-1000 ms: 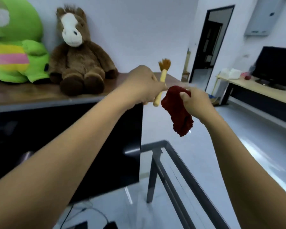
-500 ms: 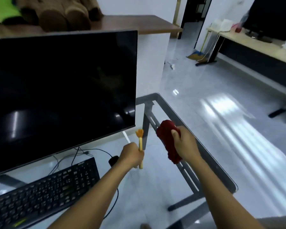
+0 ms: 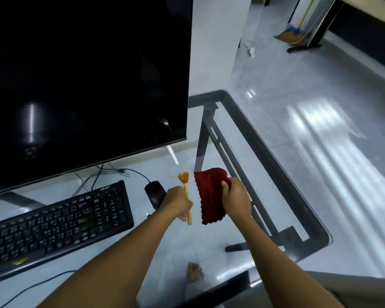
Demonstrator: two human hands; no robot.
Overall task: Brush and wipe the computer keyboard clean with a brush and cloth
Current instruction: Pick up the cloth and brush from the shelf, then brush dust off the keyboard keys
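A black keyboard [image 3: 53,225] lies on the glass desk at the lower left, in front of the monitor. My left hand [image 3: 178,203] grips the wooden handle of a small brush [image 3: 185,187], bristles pointing up, just right of the keyboard and above the mouse. My right hand [image 3: 236,201] holds a dark red cloth [image 3: 209,196] that hangs down from my fingers, beside the brush. Both hands hover above the desk to the right of the keyboard.
A large dark monitor [image 3: 87,74] fills the upper left. A black mouse [image 3: 155,193] and cables lie between keyboard and hands. The glass desk's grey metal frame [image 3: 265,161] runs along the right edge; tiled floor lies beyond.
My view has tilted down from the shelf to the desk. Both hands, still holding brush and cloth, have come down above the desk beside the keyboard.
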